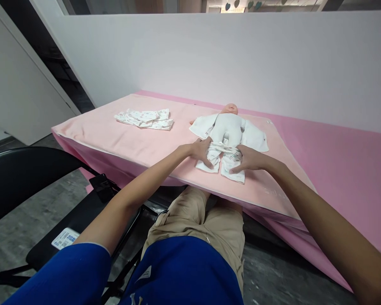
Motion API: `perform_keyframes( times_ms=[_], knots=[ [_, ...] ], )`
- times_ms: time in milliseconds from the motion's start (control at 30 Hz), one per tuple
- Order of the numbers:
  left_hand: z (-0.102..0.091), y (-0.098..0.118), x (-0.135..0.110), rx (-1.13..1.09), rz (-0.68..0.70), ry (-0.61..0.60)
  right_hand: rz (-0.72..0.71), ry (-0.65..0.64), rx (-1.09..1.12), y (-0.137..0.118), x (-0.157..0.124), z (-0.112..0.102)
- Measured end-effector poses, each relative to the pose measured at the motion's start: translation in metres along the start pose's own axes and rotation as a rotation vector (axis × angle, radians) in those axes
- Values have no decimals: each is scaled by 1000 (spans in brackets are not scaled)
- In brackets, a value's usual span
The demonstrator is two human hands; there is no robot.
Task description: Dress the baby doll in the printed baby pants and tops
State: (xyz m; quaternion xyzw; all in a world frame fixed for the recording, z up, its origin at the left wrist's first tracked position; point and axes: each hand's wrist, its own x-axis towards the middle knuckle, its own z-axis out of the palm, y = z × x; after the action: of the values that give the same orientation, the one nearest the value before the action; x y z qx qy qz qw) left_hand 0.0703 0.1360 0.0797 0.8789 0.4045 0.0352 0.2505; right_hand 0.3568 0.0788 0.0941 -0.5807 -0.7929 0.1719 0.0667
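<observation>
A baby doll (227,125) lies on its back on a pink blanket (139,144), head away from me, with an open white top spread under it. White printed trousers (224,163) cover its legs. My left hand (202,151) rests on the left side of the trousers at the waistband, fingers curled over the cloth. At the right side of the waistband my right hand (248,159) presses down, fingers bent onto the fabric.
A folded set of printed baby clothes (145,119) lies on the blanket to the left. A pink mat (343,165) extends right under the blanket. A white partition wall stands behind. A black folding chair (34,186) is at my left.
</observation>
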Motion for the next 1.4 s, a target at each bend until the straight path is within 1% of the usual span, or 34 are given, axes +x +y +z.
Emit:
perform_keyframes(
  times_ms=[100, 133, 267, 333, 500, 633, 733, 833, 900, 933, 1000, 1100, 1200, 1300, 1333, 1400],
  knots=[
    [4, 0, -2, 9, 41, 36, -2, -48, -46, 1, -4, 6],
    [5, 0, -4, 14, 56, 42, -17, -37, -63, 2, -5, 8],
    [11, -3, -11, 42, 119, 71, -114, 51, -73, 9, -11, 17],
    [15, -4, -15, 47, 145, 112, -152, 89, -56, 12, -14, 20],
    [28, -8, -24, 55, 185, 221, -195, 162, -51, 13, -27, 27],
    [41, -9, -28, 74, 196, 323, -263, 277, -91, 11, -40, 38],
    [50, -7, -32, 161, 200, 417, -294, 416, -159, 8, -50, 49],
    [56, -1, -41, 212, 188, 513, -272, 590, -243, 2, -62, 59],
    [56, 5, -52, 185, 184, 536, -243, 632, -274, -6, -72, 63],
    [55, 8, -60, 160, 188, 533, -231, 620, -274, -10, -78, 63],
    [52, 16, -76, 105, 211, 497, -215, 553, -254, -20, -91, 62],
    [47, 29, -102, 35, 258, 412, -216, 436, -180, -34, -113, 58],
    [43, 41, -122, -17, 302, 315, -237, 339, -89, -48, -134, 48],
    [33, 53, -135, -49, 337, 232, -246, 282, -22, -64, -150, 30],
    [27, 58, -138, -53, 347, 213, -242, 285, -9, -69, -154, 21],
    [8, 69, -145, -51, 375, 185, -222, 309, -2, -79, -160, -2]
  ],
)
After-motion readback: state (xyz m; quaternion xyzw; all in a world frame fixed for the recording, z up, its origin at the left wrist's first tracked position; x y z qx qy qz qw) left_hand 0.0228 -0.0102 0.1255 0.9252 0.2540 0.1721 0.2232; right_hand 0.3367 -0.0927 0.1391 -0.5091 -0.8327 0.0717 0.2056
